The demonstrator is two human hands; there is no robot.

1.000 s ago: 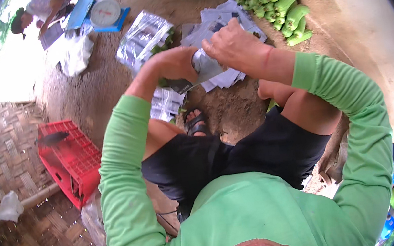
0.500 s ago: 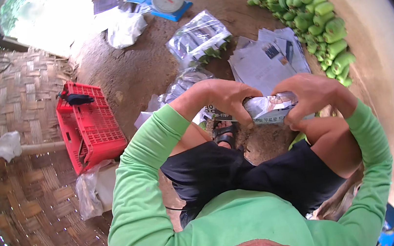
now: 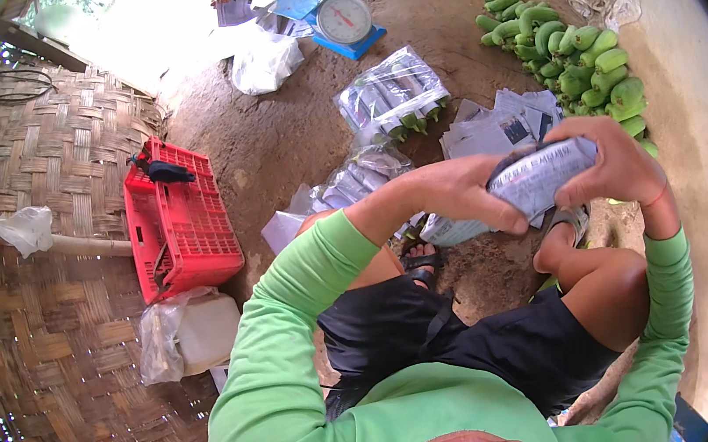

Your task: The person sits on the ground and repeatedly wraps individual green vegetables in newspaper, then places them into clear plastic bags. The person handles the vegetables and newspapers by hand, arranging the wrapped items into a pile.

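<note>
1. Two hands meet above the person's knees: the left hand [image 3: 466,194] and the right hand [image 3: 612,163] both close their fingers around a bundle [image 3: 539,176] wrapped in newspaper, held level between them, clear of the ground.
2. Green sleeves [image 3: 297,334] cover both forearms; the person sits low, in black shorts [image 3: 477,356], one sandal [image 3: 419,261] on the dirt under the bundle.
3. Just beyond the hands, loose newspaper sheets [image 3: 497,124] lie spread on the ground, partly hidden by the bundle.
4. Left of those sheets lies a clear bag [image 3: 362,176] of wrapped pieces, and a second, fuller bag [image 3: 391,93] lies farther out.
5. Right of the sheets, a pile of green bananas [image 3: 576,52] runs along the wall.
6. To the person's left a red crate [image 3: 182,220] sits at the edge of a woven mat [image 3: 42,347], a white jug [image 3: 200,333] in plastic just near it.
7. Farthest off stands a round-dial scale [image 3: 344,21] on a blue base.
</note>
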